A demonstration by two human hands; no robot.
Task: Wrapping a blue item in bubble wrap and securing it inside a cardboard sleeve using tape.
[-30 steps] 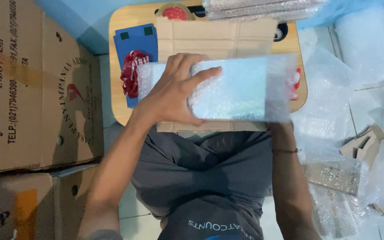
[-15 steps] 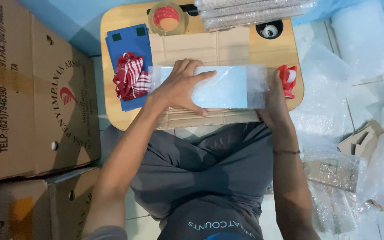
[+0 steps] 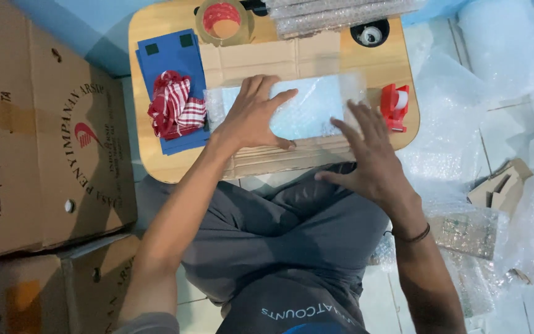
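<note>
Bubble-wrapped and pale blue, a flat rectangular parcel [image 3: 307, 108] lies in the middle of a small wooden surface [image 3: 156, 167], on top of a flattened sheet of brown cardboard [image 3: 292, 59]. The head camera looks straight down on it.

The left hand [image 3: 251, 117] lies flat on the left half of the parcel, palm down, fingers spread and pointing toward its far edge; it presses rather than grips. The right hand [image 3: 369, 154] is open too, fingers splayed, at the parcel's near right corner, with the fingertips [image 3: 353, 120] over the wrap's edge; whether they touch it cannot be told. A thin dark band [image 3: 416, 235] circles that wrist.

Left of the parcel, a red-and-white striped cloth [image 3: 174, 105] sits bunched on a stack of blue sheets [image 3: 171, 59]. At the far edge stands a roll of brown packing tape [image 3: 224, 21], and beside it a folded pile of bubble wrap [image 3: 341, 12] overhangs the surface. A round dark recess [image 3: 369, 32] in the far right corner holds a small pale object. A red tape dispenser [image 3: 394, 105] rests just right of the parcel.

Below the surface are the person's crossed legs in grey trousers [image 3: 267, 235]. Large printed cardboard boxes [image 3: 38, 136] stand on the left, and loose bubble wrap [image 3: 495, 124] covers the tiled floor on the right, along with a small cardboard piece [image 3: 499, 188].
</note>
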